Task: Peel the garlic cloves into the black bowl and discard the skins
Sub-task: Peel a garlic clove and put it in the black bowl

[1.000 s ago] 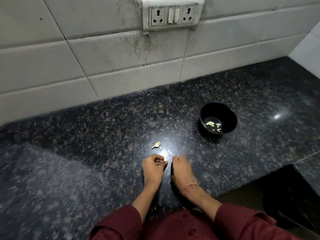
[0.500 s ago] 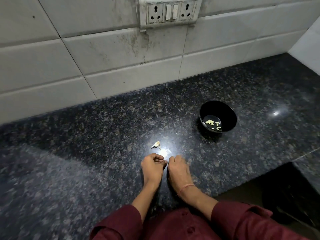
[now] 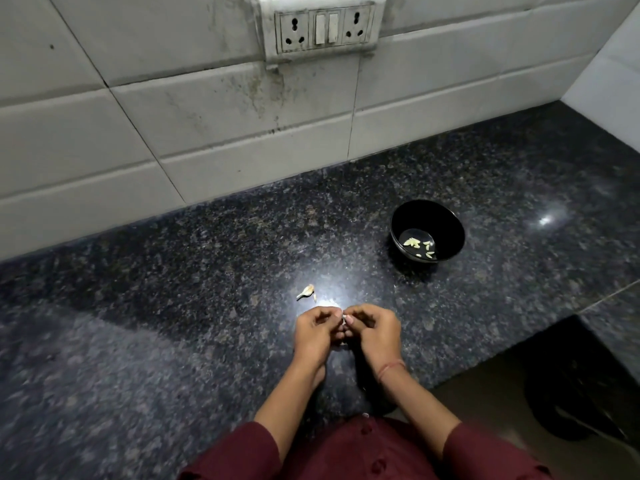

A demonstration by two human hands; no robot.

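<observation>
Curled fingertips of the left hand point(image 3: 316, 332) and right hand point(image 3: 375, 332) meet low in the centre of the frame and pinch a tiny white garlic bit point(image 3: 344, 318) between them; whether it is clove or skin cannot be told. Maroon sleeves point(image 3: 485, 452) fill the bottom edge, and a red thread point(image 3: 391, 368) circles the right wrist. Just up and left of the hands a loose clove point(image 3: 306, 292) lies on the dark counter point(image 3: 173, 341). Farther up and right stands the bowl point(image 3: 446, 216), holding peeled cloves point(image 3: 412, 242). Top centre, a socket point(image 3: 323, 27) sits on the tiled wall point(image 3: 104, 133).
</observation>
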